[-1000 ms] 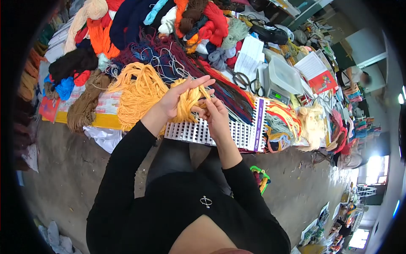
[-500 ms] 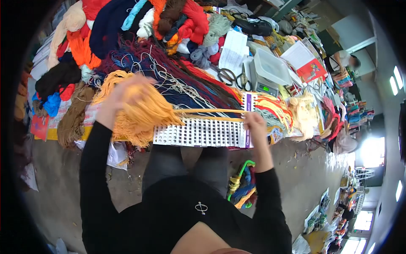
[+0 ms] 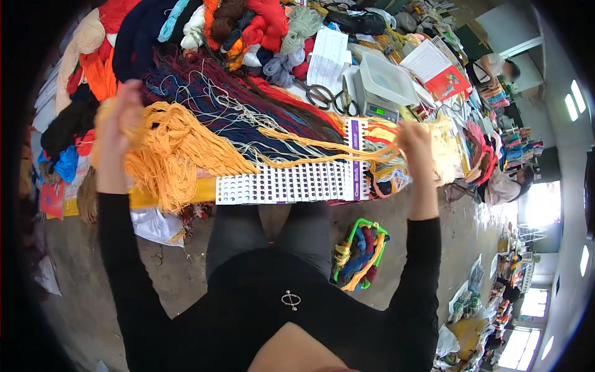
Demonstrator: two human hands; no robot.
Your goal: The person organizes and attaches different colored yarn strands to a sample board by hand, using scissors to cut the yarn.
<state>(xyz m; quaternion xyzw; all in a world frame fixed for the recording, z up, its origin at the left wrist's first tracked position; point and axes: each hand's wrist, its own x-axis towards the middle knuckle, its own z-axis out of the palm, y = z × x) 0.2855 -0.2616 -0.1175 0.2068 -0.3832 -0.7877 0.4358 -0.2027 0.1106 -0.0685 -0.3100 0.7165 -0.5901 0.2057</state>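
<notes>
My right hand (image 3: 414, 141) is closed around the end of a few yellow-orange yarn strands (image 3: 310, 162), at the right beyond the thread card. These strands run left over the white punched card (image 3: 279, 185) with its purple label band (image 3: 355, 133). A big loose bundle of the same yellow yarn (image 3: 180, 142) lies at the card's left end and hangs over the table edge. My left hand (image 3: 124, 118), smeared by motion, is raised at the bundle's left side with yellow yarn at its fingers. The card's rows of holes face up.
Behind the card spread dark blue and maroon yarns (image 3: 248, 118). Scissors (image 3: 322, 96), a scale (image 3: 378, 110) with a clear tray (image 3: 389, 79) and a printed sheet (image 3: 326, 56) lie farther back. A green-rimmed basket (image 3: 382, 248) of yarn stands on the floor. Another person (image 3: 494, 67) is at far right.
My right hand has moved right and up, drawing the yellow strands past the card's end. My left hand has swung left, off the middle of the bundle, which now lies spread lower.
</notes>
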